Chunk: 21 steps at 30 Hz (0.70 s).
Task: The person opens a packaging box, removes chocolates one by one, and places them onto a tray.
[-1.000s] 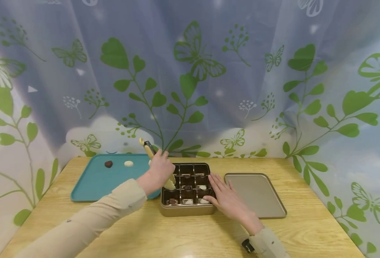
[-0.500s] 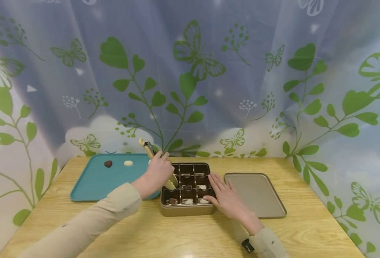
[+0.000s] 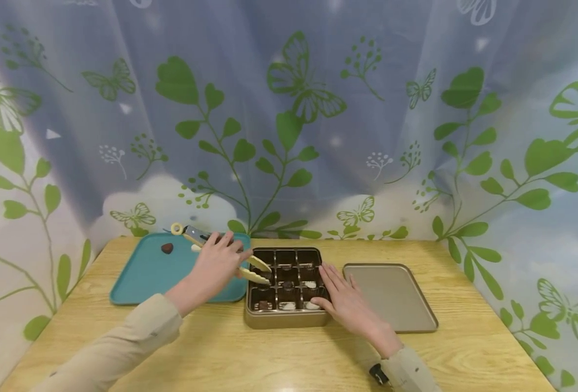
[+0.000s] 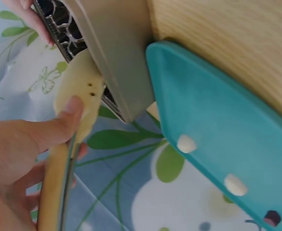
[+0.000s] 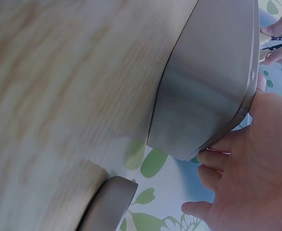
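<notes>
Gripping one pair of cream-and-metal tongs (image 4: 83, 77), the left hand (image 3: 211, 270) points its two parted tips into a middle-row cell of one brown-gold metal box (image 3: 289, 320). With fingers straight, the right hand (image 3: 351, 306) rests on its rim. Nine cells show two small dark pieces (image 3: 263, 305) and three white ones (image 3: 287, 306). One blue rectangular tray (image 3: 171, 275) carries one dark piece (image 3: 167, 248) and two white pieces (image 4: 235, 185); one flat brown-gold lid (image 3: 391, 296) lies opposite on the wooden desk (image 3: 269, 356).

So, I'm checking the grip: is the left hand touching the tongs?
Touching. The left wrist view shows the left hand holding the tongs, its thumb laid on them.
</notes>
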Tool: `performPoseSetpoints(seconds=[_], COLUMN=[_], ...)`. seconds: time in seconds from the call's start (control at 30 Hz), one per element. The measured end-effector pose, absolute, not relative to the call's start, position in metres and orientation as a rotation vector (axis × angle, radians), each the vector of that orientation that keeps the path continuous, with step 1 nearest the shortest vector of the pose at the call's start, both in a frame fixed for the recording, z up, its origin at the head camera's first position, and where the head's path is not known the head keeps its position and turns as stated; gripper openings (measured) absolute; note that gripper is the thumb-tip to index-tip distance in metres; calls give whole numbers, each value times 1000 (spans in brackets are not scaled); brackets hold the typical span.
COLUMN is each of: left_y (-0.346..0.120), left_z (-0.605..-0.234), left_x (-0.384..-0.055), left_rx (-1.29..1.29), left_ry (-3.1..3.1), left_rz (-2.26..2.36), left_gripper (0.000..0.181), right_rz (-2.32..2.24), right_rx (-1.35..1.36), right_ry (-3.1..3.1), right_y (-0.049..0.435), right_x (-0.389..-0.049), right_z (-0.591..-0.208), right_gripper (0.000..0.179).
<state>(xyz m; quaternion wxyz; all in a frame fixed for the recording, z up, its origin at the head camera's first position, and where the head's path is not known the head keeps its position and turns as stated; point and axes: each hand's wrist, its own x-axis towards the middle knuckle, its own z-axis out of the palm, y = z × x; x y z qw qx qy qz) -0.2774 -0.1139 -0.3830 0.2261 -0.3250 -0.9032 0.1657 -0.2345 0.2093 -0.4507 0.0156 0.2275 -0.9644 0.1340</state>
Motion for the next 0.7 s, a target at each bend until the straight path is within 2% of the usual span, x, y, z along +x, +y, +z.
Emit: performPoseSetpoints(seconds=[0.23,0.43,0.7], left_y=[-127,-139,-177], left_z=[-390,-389,-384], left_x=[-272,-269,-267], left_rx=[-839,-758,-669], left_ry=[-2492,-2466,-2436], left_rz=[210,75,50], left_gripper=[61,51,50], right_rz=[408,418,394], right_rx=[715,715,712], right_ry=[-2993,-3002,-3000], right_y=[210,209,209], right_x=[-236,-237,-238], right_z=[-452,-453,-454], right_gripper=[81,81,81])
